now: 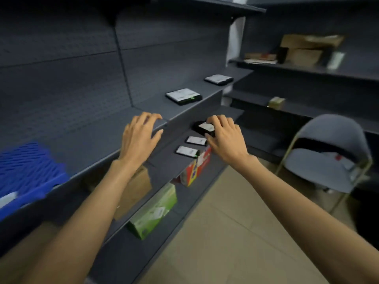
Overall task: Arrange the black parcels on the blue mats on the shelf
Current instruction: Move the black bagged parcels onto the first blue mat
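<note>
Several black parcels with white labels lie on the dark shelves. My right hand (pixel 224 136) closes around one black parcel (pixel 202 128) on the lower shelf board; two more parcels (pixel 196 140) (pixel 187 151) lie just in front of it. On the upper shelf sit two bigger parcels, one near (pixel 183 96) and one farther back (pixel 218 79). My left hand (pixel 139 136) rests with fingers spread on the upper shelf's front edge (pixel 164 125), holding nothing. A blue mat (pixel 26 167) lies on that shelf at the far left, blurred.
Under the boards stand a brown carton (pixel 134 191), a green box (pixel 153 212) and a red and white box (pixel 198 167). A grey folding chair (pixel 330 154) stands on the tiled floor at right. Cartons (pixel 305 48) fill the back shelves.
</note>
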`<state>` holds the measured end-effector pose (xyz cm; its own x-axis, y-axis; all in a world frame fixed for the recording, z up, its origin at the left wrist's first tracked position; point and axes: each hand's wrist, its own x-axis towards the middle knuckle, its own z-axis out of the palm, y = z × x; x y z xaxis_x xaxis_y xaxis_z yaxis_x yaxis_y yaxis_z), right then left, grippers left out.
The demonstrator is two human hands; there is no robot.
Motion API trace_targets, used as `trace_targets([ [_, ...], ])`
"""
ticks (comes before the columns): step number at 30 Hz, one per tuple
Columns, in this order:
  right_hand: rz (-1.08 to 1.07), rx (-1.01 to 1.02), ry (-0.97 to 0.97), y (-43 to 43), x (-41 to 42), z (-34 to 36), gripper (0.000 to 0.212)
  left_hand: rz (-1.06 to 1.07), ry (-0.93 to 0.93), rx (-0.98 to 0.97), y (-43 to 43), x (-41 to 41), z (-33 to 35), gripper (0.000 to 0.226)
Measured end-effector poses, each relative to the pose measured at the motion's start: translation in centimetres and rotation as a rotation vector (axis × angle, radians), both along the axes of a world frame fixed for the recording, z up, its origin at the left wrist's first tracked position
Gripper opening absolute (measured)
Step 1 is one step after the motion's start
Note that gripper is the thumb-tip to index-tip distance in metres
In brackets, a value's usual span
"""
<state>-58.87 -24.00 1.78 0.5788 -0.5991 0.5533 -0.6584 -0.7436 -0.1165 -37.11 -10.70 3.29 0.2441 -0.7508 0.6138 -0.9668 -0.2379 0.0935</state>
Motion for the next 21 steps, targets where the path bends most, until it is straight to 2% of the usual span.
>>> trace_targets([
  [5, -0.101, -0.028, 0.033, -10.2, -8.3, 1.1, 0.037, -0.092, 0.020, -0.023, -12.3, -7.7, 0.4, 0.035],
  [10, -0.118, -0.022, 0.064, -19.6, -12.3, 1.5, 0.040, -0.123, 0.050, -0.040, -22.6, -11.8, 0.3, 0.037],
  [15, -0.108, 0.018, 0.078, -28.0, -11.7, 0.6, 0.037, -0.133, 0.071, -0.012, -31.1, -12.1, -0.4, 0.037],
  [21, -0.106, 0.016, 0.090, -38.5, -7.4, -1.1, 0.038, -0.158, 0.061, 0.010, -42.9, -8.6, -1.5, 0.038],
])
